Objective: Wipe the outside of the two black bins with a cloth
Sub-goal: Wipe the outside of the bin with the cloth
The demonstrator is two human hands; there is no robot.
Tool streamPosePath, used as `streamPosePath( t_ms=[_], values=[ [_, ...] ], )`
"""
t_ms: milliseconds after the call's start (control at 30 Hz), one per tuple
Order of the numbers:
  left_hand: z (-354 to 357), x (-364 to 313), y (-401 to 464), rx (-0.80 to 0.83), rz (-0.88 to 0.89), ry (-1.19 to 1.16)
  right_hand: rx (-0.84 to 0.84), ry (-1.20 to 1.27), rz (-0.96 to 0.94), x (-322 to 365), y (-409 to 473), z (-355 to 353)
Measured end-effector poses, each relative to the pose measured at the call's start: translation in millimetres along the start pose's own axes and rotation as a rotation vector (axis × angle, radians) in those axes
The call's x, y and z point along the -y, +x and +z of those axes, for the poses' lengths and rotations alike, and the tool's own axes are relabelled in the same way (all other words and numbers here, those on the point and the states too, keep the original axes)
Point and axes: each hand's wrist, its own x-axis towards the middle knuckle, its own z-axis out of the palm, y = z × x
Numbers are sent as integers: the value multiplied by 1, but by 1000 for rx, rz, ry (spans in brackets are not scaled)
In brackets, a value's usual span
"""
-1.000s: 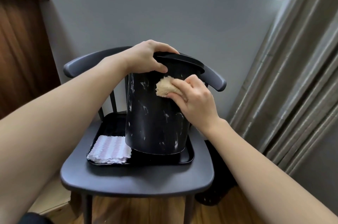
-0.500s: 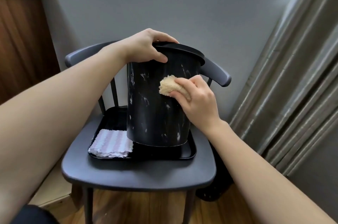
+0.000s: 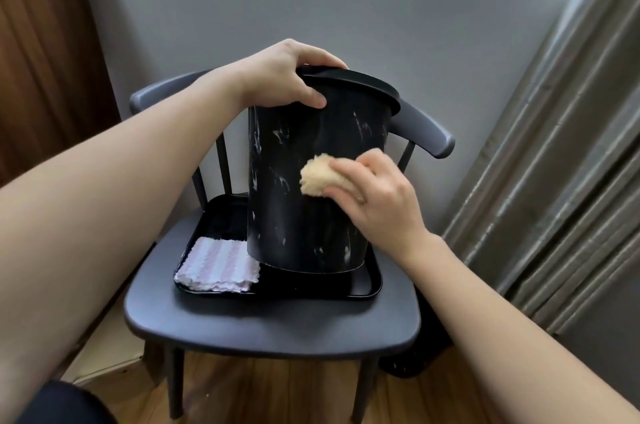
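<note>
head view shows a black bin (image 3: 311, 188) with pale marbling, tilted on a black tray (image 3: 367, 288) that sits on a dark chair (image 3: 277, 326). left hand (image 3: 280, 77) grips its rim, fingers curled over the top edge. right hand (image 3: 377, 195) holds a tan cloth (image 3: 317, 179) bunched in its fingers, pressed against the near wall of the bin. the bin looks light, thin and smooth, likely to slide or tip under pressure, so the rim seems the best place to steady it. a second dark bin (image 3: 412, 361) sits on the floor, right of the chair. a folded striped cloth (image 3: 218, 267) lies on the tray's left.
</note>
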Motion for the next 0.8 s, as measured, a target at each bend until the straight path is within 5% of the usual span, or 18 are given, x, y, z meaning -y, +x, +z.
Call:
streamPosePath(
  t_ms=[100, 333, 567, 800],
  values=[
    [-1, 1, 0, -9, -2, -2, -9, 23, 36, 1, 3, 2],
    [-3, 2, 0, -9, -7, -7, 300, 23, -332, 9, -56, -3],
    [-2, 1, -2, -23, -16, -8, 6, -12, 1, -3, 13, -3],
    [-3, 1, -2, -18, -15, -5, 232, 16, -228, 8, -48, -5]
  ],
)
